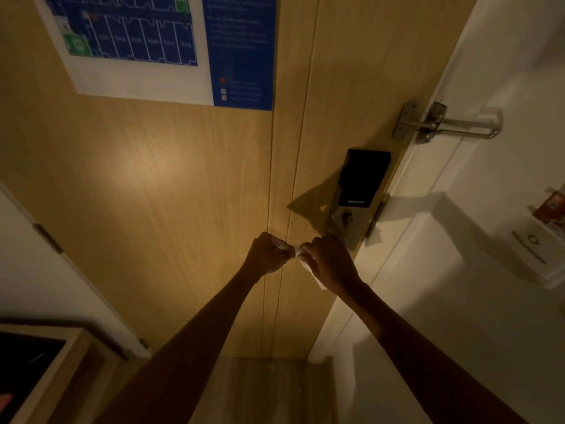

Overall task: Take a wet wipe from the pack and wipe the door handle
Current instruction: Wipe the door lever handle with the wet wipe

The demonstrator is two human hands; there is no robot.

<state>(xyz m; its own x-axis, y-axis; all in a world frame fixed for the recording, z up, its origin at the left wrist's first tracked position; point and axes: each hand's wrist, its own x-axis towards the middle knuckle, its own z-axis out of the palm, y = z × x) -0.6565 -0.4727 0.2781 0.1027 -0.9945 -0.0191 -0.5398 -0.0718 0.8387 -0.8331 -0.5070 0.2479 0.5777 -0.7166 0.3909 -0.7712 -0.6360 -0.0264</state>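
Both my hands are raised in front of a wooden door (183,194), just below its black smart lock (360,179). My left hand (267,252) is closed on the left end of a white wet wipe (296,254). My right hand (328,261) grips the other part of the wipe, and a white strip of it hangs below that hand. The door handle lies behind my right hand and is hidden. No wipe pack shows in this view.
A metal swing latch (443,123) bridges the door and the white frame (428,179) above the lock. A blue floor-plan poster (153,41) hangs on the door. A white wall holder (532,240) is at right, a wooden cabinet (61,362) at lower left.
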